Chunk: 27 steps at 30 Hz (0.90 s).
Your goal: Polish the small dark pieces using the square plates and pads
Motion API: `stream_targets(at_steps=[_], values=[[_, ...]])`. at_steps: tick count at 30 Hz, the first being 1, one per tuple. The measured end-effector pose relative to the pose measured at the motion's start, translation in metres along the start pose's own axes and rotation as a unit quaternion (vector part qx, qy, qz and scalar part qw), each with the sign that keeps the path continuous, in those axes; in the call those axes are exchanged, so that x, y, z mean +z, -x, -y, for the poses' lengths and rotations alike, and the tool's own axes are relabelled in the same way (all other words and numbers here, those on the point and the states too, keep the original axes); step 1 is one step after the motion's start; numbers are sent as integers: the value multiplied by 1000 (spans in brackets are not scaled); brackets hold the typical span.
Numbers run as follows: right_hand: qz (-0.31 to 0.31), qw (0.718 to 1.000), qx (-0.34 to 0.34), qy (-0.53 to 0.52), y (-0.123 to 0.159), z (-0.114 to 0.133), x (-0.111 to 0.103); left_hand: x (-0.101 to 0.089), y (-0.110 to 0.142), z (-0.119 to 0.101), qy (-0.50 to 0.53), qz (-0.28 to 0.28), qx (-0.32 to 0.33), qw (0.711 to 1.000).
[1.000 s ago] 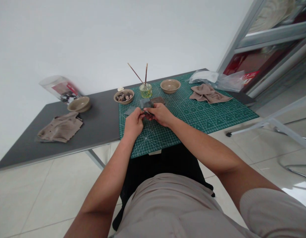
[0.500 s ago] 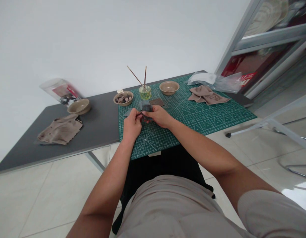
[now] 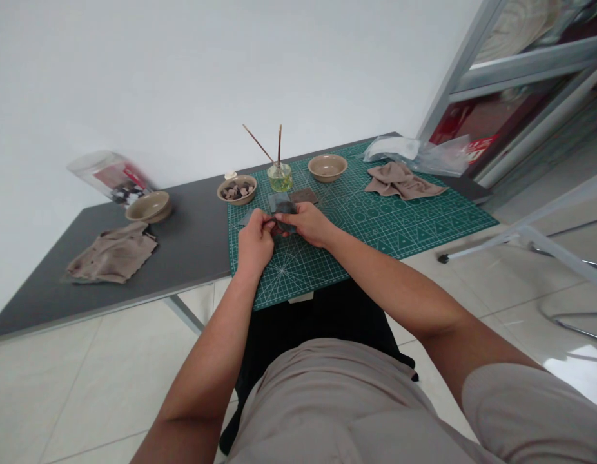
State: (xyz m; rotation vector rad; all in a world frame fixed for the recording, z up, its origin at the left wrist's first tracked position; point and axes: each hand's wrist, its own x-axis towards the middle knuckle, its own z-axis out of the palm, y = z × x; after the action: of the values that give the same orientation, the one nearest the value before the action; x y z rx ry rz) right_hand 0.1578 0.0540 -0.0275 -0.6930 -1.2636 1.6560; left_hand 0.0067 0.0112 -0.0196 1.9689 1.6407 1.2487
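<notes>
Grey piece (image 3: pixel 285 207), left hand (image 3: pixel 256 240) and right hand (image 3: pixel 312 223) pinching, green mat (image 3: pixel 322 267)

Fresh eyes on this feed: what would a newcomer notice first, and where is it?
Probably the green cutting mat, spread over the right part of the dark table. Above it, the left hand and right hand meet, the right holding a small dark grey piece. Beyond them, between two tan bowls, two thin sticks rise from a glass jar.
</notes>
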Motion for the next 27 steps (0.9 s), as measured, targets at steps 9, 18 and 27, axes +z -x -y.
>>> stream_targets(at_steps=[9,18,27], values=[[34,997,-33,59,-2,-3,-4,-2,-2,-2,27,40,-2,999],[24,994,-72,81,-3,-8,-4,1,-4,3,70,35,-1,997],[-15,984,-88,156,-4,-7,-1,1,-5,3,75,29,7,997]])
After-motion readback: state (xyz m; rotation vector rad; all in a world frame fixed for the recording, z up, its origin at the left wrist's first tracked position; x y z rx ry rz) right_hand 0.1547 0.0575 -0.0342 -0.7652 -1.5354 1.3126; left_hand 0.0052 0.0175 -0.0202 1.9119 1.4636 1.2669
